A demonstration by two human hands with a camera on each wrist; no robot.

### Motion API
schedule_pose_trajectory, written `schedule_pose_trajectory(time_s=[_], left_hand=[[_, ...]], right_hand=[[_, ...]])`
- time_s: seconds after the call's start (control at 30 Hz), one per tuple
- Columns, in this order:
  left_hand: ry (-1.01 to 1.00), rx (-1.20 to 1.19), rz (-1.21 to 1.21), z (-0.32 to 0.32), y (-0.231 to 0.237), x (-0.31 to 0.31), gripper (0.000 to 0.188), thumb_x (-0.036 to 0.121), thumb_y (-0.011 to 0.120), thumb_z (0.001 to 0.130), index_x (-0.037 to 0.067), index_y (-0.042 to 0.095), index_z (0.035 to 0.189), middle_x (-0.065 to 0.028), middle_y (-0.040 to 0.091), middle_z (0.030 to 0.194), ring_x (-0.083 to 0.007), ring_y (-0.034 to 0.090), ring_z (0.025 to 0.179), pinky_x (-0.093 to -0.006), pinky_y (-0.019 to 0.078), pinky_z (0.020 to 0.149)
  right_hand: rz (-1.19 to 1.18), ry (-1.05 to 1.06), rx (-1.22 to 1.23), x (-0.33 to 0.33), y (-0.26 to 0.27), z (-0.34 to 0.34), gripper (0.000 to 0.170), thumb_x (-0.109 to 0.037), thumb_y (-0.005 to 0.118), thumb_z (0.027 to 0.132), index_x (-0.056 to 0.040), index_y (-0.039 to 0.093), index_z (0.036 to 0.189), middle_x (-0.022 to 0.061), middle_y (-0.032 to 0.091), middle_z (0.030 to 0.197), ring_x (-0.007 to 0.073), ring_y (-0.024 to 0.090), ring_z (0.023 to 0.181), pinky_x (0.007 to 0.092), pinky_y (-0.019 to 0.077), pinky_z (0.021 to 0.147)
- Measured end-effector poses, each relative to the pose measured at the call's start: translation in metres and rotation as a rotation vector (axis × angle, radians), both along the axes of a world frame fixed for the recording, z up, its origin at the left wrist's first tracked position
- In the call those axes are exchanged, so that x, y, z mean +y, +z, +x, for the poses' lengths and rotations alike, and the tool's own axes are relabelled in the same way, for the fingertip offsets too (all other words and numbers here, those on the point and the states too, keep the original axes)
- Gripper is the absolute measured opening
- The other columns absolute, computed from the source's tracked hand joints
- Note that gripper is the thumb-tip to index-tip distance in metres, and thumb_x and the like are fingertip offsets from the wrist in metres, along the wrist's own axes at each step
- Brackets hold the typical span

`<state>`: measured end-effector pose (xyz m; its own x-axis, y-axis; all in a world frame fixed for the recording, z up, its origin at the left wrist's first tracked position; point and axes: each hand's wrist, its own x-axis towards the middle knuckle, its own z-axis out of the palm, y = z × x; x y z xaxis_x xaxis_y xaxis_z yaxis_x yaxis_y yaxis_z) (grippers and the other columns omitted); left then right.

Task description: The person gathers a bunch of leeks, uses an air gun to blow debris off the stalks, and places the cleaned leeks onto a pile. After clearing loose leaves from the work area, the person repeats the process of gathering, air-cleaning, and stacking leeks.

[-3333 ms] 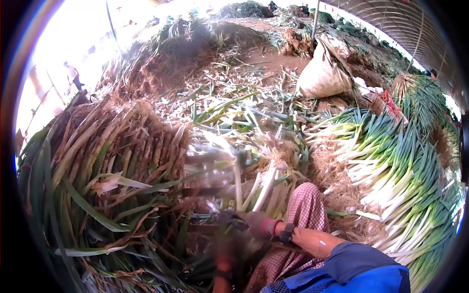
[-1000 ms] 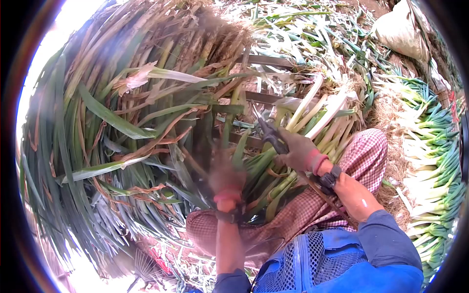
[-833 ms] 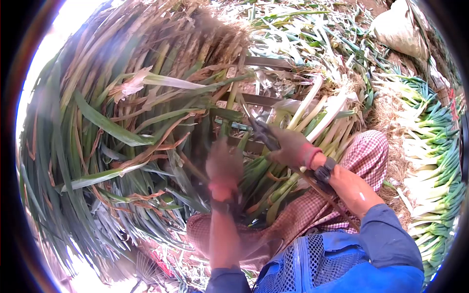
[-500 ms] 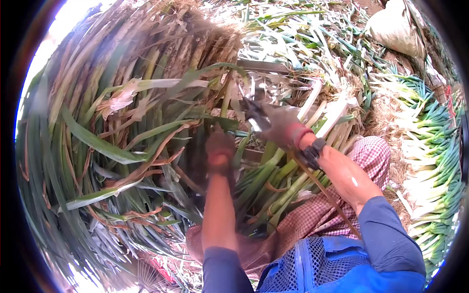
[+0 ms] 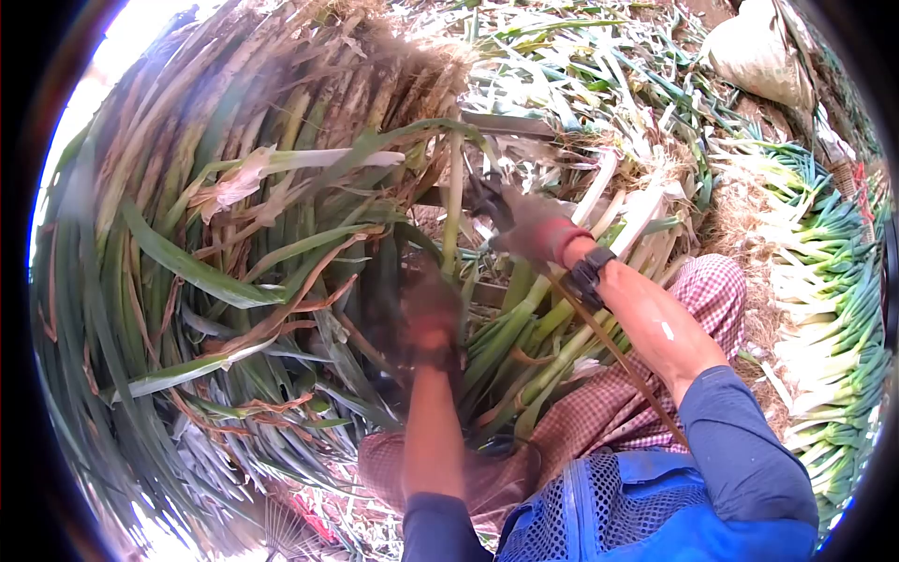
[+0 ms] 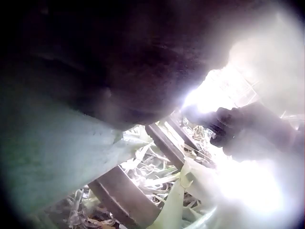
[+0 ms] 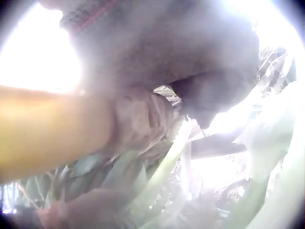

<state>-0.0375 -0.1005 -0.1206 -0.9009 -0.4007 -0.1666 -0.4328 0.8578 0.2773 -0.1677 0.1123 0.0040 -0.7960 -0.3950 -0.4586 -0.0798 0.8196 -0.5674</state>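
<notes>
My left hand [image 5: 431,311], gloved and blurred, is curled at the lower leafy end of a leek [image 5: 453,206] that stands nearly upright in the head view. In the left wrist view the dark glove [image 6: 119,67] fills the top, beside a broad leaf [image 6: 57,152]. My gloved right hand [image 5: 541,229] grips a dark-handled tool [image 5: 487,199], whose tip is near the leek's upper part. The right wrist view has the right glove [image 7: 162,47] above a pale stalk [image 7: 167,160]; its fingertips are washed out.
A big heap of untrimmed leeks [image 5: 187,234] lies at left. Several leeks [image 5: 524,328] lie by the checked trouser leg [image 5: 712,290]. Slats [image 5: 510,126] show beyond the hands, with leaf scraps [image 5: 599,70] behind. A row of clean leeks [image 5: 824,309] and a sack [image 5: 760,56] are at right.
The view has tilted down since the oldest frame. Over the last half second my left hand has moved slightly down and right, and the leek beside it now stands more upright. The right hand keeps the tool.
</notes>
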Motion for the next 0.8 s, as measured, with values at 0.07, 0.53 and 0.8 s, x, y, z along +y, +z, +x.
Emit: schedule_pose_trajectory(time_s=[0.07, 0.53, 0.8], left_hand=[[0.013, -0.093, 0.034, 0.003, 0.012, 0.008, 0.045, 0.026, 0.073, 0.092, 0.014, 0.065, 0.135, -0.0241, 0.077, 0.094, -0.049, 0.074, 0.091, -0.0587, 0.0581, 0.082], [-0.407, -0.129, 0.149, 0.082, 0.066, 0.067, 0.044, 0.02, 0.069, 0.09, 0.017, 0.072, 0.134, -0.018, 0.078, 0.107, -0.0393, 0.076, 0.099, -0.0521, 0.0602, 0.084], [-0.113, 0.388, -0.504, 0.08, 0.139, -0.029, 0.052, 0.036, 0.076, 0.091, 0.011, 0.069, 0.137, -0.0148, 0.075, 0.124, -0.0363, 0.072, 0.113, -0.0486, 0.0587, 0.096]], right_hand=[[0.148, 0.112, 0.089, 0.006, -0.007, 0.014, 0.065, -0.041, 0.081, 0.088, -0.0027, 0.058, 0.136, 0.0237, 0.076, 0.114, 0.0384, 0.075, 0.107, 0.0478, 0.057, 0.095], [-0.156, 0.072, 0.015, 0.09, 0.004, 0.106, 0.097, -0.037, 0.088, 0.08, -0.0038, 0.045, 0.16, 0.0268, 0.07, 0.125, 0.0418, 0.07, 0.114, 0.0447, 0.0531, 0.102], [-0.155, 0.115, -0.008, 0.095, 0.024, 0.11, 0.09, -0.04, 0.089, 0.08, -0.0032, 0.051, 0.154, 0.0254, 0.073, 0.114, 0.0419, 0.073, 0.106, 0.0466, 0.0543, 0.097]])
